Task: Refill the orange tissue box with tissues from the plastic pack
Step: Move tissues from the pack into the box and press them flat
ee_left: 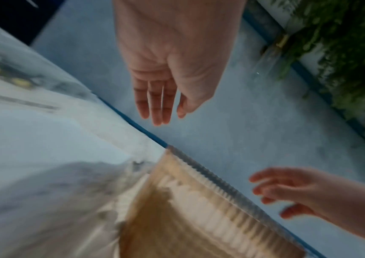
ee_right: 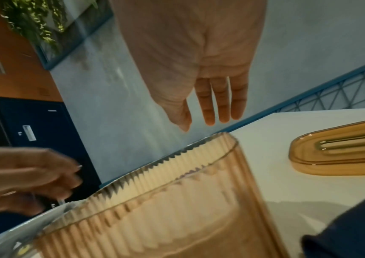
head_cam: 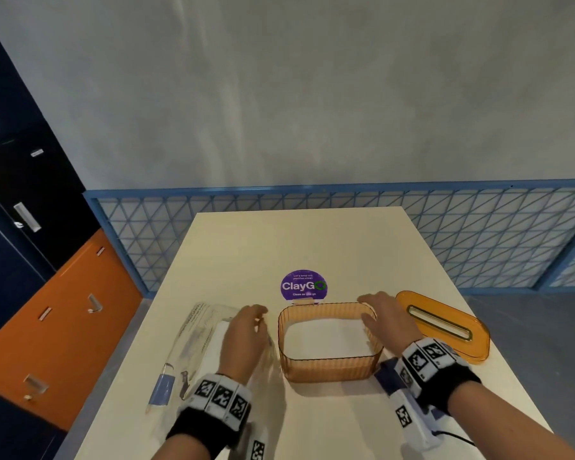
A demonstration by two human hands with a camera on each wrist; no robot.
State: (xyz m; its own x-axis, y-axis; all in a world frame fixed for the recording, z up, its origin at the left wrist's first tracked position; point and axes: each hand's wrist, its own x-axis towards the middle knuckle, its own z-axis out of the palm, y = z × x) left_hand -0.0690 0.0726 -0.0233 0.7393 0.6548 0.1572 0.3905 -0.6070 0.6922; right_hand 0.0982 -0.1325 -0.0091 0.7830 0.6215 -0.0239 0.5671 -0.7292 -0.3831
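The orange ribbed tissue box (head_cam: pixel 327 368) stands lidless at the table's middle, with a white stack of tissues (head_cam: pixel 322 335) inside. Its orange slotted lid (head_cam: pixel 445 327) lies to the right. The clear plastic pack (head_cam: pixel 196 343) lies to the left. My left hand (head_cam: pixel 246 330) hovers between the pack and the box, fingers relaxed and holding nothing. My right hand (head_cam: pixel 382 320) hovers over the box's right end, fingers straight and empty. The left wrist view shows the left hand (ee_left: pixel 159 97) bare above the pack (ee_left: pixel 44 139) and box (ee_left: pixel 199 209). The right wrist view shows the right hand (ee_right: pixel 210 104) bare above the box (ee_right: pixel 154 218) beside the lid (ee_right: pixel 342 157).
A purple round ClayGo sticker (head_cam: pixel 303 285) sits on the cream table (head_cam: pixel 312 240) behind the box. A blue mesh railing (head_cam: pixel 478 234) runs behind the table. Orange and dark blue lockers (head_cam: pixel 63 327) stand to the left. The table's left edge runs close to the pack.
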